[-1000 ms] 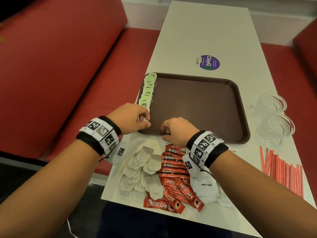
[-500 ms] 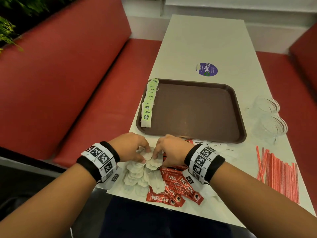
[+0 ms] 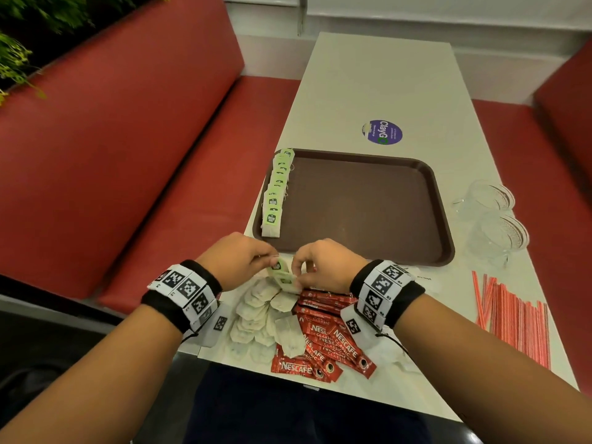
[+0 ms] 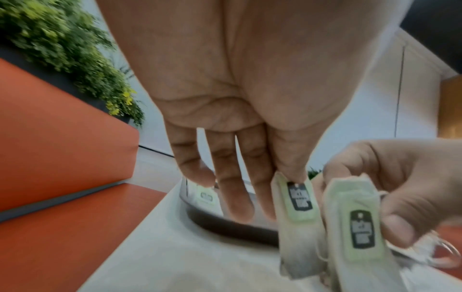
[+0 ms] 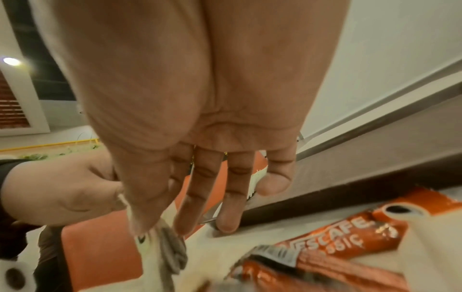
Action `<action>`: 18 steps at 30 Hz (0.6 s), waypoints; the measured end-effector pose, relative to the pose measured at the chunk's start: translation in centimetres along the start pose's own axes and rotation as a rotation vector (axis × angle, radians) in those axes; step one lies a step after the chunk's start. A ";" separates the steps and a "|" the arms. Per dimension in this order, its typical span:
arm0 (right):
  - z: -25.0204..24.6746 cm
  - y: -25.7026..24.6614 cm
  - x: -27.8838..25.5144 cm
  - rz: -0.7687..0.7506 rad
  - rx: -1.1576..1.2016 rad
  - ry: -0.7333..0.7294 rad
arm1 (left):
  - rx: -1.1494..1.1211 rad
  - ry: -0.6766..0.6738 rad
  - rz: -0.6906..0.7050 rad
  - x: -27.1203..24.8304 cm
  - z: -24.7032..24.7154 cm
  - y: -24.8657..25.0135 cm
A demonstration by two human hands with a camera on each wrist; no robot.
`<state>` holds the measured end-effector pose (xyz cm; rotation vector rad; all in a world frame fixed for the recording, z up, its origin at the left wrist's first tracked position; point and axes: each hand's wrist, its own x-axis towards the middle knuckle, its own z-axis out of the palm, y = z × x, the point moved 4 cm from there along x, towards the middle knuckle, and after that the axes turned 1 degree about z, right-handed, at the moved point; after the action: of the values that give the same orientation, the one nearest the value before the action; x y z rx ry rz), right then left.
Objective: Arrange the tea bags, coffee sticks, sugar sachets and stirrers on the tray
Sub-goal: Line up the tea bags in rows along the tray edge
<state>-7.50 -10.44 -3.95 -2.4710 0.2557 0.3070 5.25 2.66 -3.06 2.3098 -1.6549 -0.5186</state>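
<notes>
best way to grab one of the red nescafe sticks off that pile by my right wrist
Pinch the frontmost coffee stick by its free end at the table edge, coming from above on the near side; it lies flat on top, fanned clear of the others, so thumb and finger can close across its narrow width.

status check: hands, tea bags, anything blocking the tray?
Left hand pinches one green-tagged tea bag, right hand another. One row along the brown plastic tray's left edge. Nothing in the way.

Your head camera looks down over the surface [image 3: 378,84]; each wrist camera peers closely along its fingers [image 4: 232,189], both sharing the tray [image 3: 368,203] edge.
</notes>
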 end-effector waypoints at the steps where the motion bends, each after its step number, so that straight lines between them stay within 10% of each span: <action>1: -0.1 0.1 0.0 -0.006 0.020 0.017 | -0.019 0.033 -0.009 0.1 -0.3 0.0; 18: -2.0 -0.4 1.1 -0.018 0.277 0.203 | -0.151 0.152 0.044 2.3 -2.7 1.4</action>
<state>-6.07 -11.51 -2.49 -2.2278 0.3372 0.0099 5.91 0.01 -0.38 2.1429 -1.5370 -0.4308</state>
